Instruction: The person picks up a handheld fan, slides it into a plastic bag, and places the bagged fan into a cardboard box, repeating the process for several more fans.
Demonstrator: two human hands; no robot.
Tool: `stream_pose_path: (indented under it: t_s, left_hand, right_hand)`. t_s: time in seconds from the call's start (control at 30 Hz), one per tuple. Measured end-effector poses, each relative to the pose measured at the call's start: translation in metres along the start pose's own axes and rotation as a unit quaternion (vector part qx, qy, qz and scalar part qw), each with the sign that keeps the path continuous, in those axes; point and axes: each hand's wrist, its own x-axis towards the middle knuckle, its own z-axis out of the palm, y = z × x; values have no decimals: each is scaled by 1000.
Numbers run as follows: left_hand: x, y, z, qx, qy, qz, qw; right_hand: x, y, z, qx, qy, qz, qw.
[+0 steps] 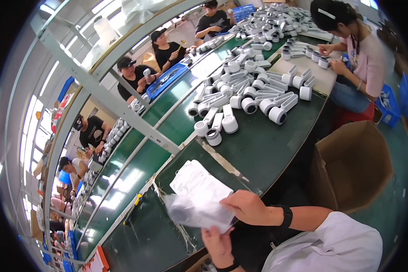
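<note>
At the near edge of the green table [145,247], the left hand [218,246] and right hand [248,207] pinch a blurred translucent bag [188,214], fingers closed. A white stack [199,178] lies just beyond, toward the strip.

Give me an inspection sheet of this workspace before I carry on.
Surface: dark green tabletop, with a worn pale strip.
Things: clear plastic bag, blurred; white stack, partly hidden by it.
Clutter: heaped white handled devices; yellow-and-black cutter left of the stack.
Hands: left hand and right hand both grip the bag.
Cables: nothing seen.
Surroundings: open cardboard box and seated co-worker at right; metal frame at left; more co-workers beyond.
</note>
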Motion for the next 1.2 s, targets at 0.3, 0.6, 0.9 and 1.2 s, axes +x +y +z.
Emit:
stream_pose_path:
  t_s: [0.3,0.6,0.9,1.2]
  left_hand:
    - [-3,89,-178,466,391,177,774]
    - [29,107,-204,647,457,132,596]
    - [49,64,-17,662,46,317,678]
    - [84,19,3,773,-40,248,583]
  right_hand:
    - [40,60,-109,-175,2,-50,983]
    - [93,203,-247,-529,-51,150,834]
    - [103,158,-239,-517,-168,136,828]
    - [55,71,-154,131,-81,280,948]
